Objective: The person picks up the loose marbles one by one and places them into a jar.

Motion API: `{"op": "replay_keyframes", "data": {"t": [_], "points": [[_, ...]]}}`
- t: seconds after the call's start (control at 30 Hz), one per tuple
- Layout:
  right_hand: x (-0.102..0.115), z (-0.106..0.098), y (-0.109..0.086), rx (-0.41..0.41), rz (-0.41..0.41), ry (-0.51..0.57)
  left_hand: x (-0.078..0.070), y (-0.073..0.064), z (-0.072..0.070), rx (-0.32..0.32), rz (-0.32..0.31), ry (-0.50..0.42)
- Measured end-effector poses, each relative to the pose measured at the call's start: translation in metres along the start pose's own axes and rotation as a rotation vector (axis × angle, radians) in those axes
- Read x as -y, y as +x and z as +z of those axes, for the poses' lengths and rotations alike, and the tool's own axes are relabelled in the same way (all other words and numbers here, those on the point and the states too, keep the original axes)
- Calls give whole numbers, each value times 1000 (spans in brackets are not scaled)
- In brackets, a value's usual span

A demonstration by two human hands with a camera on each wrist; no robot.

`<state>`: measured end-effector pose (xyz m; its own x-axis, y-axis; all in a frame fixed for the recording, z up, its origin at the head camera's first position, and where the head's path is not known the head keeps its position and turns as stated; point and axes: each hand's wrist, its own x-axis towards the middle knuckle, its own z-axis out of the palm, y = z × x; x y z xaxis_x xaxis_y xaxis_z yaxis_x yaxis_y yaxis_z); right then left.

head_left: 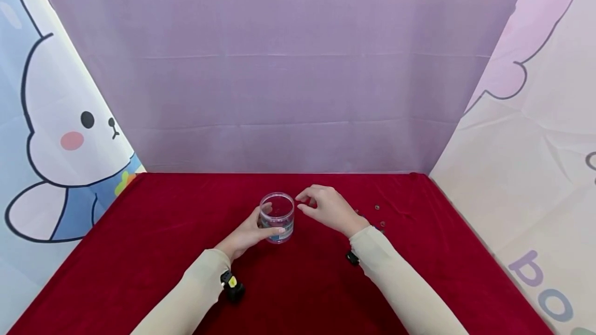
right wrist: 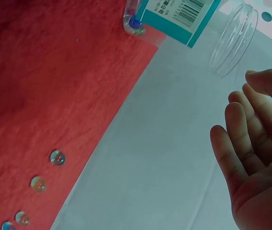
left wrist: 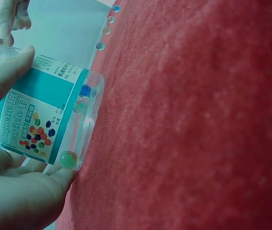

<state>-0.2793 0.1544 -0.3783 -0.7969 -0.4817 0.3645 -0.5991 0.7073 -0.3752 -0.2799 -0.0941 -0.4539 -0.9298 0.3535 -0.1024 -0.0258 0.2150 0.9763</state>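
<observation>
A clear plastic jar (head_left: 278, 216) with a teal and white label stands open-topped at the middle of the red cloth. My left hand (head_left: 248, 235) grips it from the left, thumb across the label, fingers round the far side. Inside, at the bottom, lie a green marble (left wrist: 68, 159) and a blue marble (left wrist: 85, 90), with another pale one near them. Just right of the rim hovers my right hand (head_left: 328, 208), its fingers loosely bent; nothing shows between them. Several glass marbles (right wrist: 57, 157) lie on the cloth, partly hidden behind the right wrist in the head view.
Red cloth (head_left: 153, 237) covers the table up to a lilac curtain (head_left: 288, 76) at the back. Printed cloth panels stand on both sides, one with a cartoon animal (head_left: 70, 133). Each wrist wears a small dark camera (head_left: 233, 286).
</observation>
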Motion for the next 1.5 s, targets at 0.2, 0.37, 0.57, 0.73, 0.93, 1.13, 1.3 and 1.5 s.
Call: {"op": "replay_keyframes", "data": {"t": [0.2,0.37,0.57,0.73,0.93,1.13,1.3,1.5], "points": [[-6,-5,-7,19,21,4,2,1,1,-3,-7,15],[-11,-9,-13,18,26,11,3,2,1,-6,-5,18],[-18,-12,-18,13,39,-1,3,2,0,-17,-16,9],[-24,-13,-24,15,49,-3,4,1,0,-13,-8,15],[-33,-14,-33,17,48,-5,2,-1,0,-1,6,16],[-42,-17,-44,28,69,-14,1,-1,0,3,-8,18],[-49,-21,-52,19,97,-28,2,-1,0,-3,-13,19],[-59,-28,-61,22,134,-18,3,0,0,-7,-7,28]]}}
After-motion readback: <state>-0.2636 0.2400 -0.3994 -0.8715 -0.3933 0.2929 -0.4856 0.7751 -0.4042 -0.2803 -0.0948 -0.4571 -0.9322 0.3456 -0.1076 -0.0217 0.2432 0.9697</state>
